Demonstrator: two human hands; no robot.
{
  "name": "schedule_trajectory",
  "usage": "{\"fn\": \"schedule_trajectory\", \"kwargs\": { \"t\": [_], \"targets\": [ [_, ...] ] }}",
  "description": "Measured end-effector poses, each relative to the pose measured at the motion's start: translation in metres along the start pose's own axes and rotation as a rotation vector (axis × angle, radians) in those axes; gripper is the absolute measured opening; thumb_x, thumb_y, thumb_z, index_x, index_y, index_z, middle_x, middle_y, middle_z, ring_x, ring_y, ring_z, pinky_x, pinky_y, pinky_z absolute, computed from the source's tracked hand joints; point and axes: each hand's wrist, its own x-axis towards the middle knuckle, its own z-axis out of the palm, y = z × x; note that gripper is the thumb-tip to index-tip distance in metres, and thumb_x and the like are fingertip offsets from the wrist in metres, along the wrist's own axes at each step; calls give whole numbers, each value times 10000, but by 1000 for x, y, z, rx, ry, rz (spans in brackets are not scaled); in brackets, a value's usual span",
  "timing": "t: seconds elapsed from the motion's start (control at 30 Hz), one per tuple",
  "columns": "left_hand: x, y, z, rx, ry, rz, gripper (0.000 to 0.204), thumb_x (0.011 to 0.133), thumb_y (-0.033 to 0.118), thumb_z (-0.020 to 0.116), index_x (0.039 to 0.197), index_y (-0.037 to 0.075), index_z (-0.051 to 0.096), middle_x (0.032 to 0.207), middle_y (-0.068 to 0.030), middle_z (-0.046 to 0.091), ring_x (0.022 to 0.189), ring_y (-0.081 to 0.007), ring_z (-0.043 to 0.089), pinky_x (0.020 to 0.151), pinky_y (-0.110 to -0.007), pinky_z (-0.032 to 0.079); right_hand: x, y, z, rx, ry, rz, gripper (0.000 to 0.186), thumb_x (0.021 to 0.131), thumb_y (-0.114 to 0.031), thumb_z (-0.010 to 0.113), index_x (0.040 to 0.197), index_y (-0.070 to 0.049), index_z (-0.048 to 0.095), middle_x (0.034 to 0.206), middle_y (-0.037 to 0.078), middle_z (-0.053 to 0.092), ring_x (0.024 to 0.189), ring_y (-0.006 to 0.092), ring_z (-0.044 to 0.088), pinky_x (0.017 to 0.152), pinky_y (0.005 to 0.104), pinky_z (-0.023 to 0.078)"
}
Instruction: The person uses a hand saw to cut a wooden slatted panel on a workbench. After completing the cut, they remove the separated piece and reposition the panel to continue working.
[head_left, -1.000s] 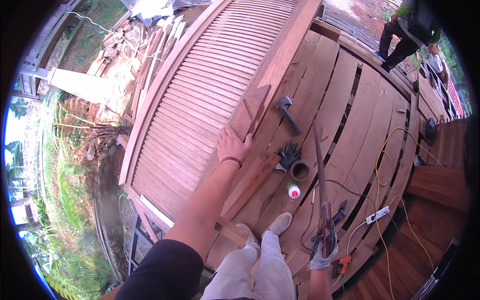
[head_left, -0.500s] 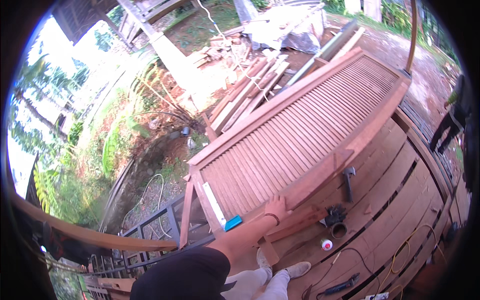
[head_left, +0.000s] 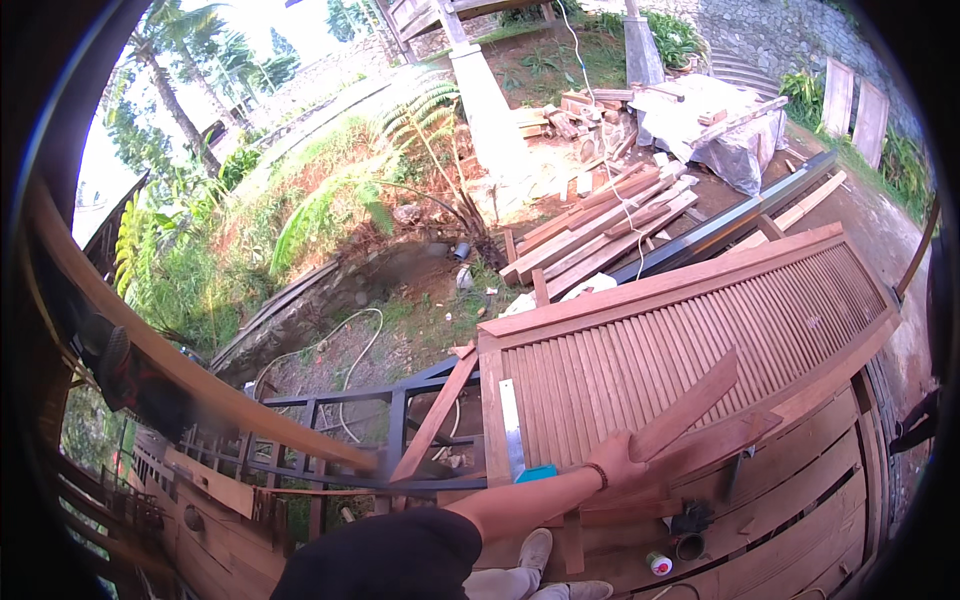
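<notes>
My left hand [head_left: 625, 455] is closed on a short reddish board [head_left: 690, 400], which slants over the louvered wooden panel [head_left: 660, 350]. Another small board [head_left: 755, 430] lies on the panel's near rail. On the panel's left end rests a metal try square [head_left: 512, 430] with a teal handle. Below the panel, a dark glove [head_left: 690, 518], a round dark container [head_left: 690, 548] and a white bottle [head_left: 659, 563] with a red top stand or lie on the deck; a dark hammer is mostly hidden behind the wood. My right hand is out of view.
A black metal frame [head_left: 400, 430] adjoins the panel's left. A long curved timber [head_left: 245, 420] crosses the left side, beside a blurred dark object. Stacked planks [head_left: 600, 230] and a covered pile [head_left: 710, 135] lie beyond. A person's dark-clothed leg [head_left: 910, 420] shows at the right edge.
My view has swung left and up. My left hand has lifted a board at an angle. My right hand and the long piece it held have left view.
</notes>
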Motion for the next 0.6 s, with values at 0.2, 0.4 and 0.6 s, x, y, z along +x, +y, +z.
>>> {"fn": "schedule_trajectory", "kwargs": {
  "t": [0.2, 0.4, 0.6],
  "targets": [
    [2, -40, -67, -296, 126, -243, 851, 708, 520, 830, 1211, -95, 526, 1107, -270, 660, 1049, -344, 658, 920, -403, 515, -9, -2, 10, 7, 39, 24, 337, 881, -60, 642, 1210, 16, 625, 1058, 152, 680, 916, 252, 642, 853, 378, 514],
    [9, -99, -47, -759, 332, -439, 837, 744, 404, 859, 1259, -124, 464, 1166, -227, 647, 1044, -302, 658, 925, -392, 524, -36, 53, -28, 57, 159, 118, 334, 884, -66, 646, 1207, 16, 625, 1056, 155, 681, 920, 252, 642, 857, 379, 512],
    [36, -124, -12, -1085, 348, -620, 583, 824, 275, 806, 1236, -61, 566, 1122, -187, 665, 974, -293, 667, 851, -417, 543, -88, 116, -75, 6, 262, 190, 338, 879, -81, 669, 1209, -32, 617, 957, 92, 637, 757, 186, 593, 678, 335, 497]
  ]
}}
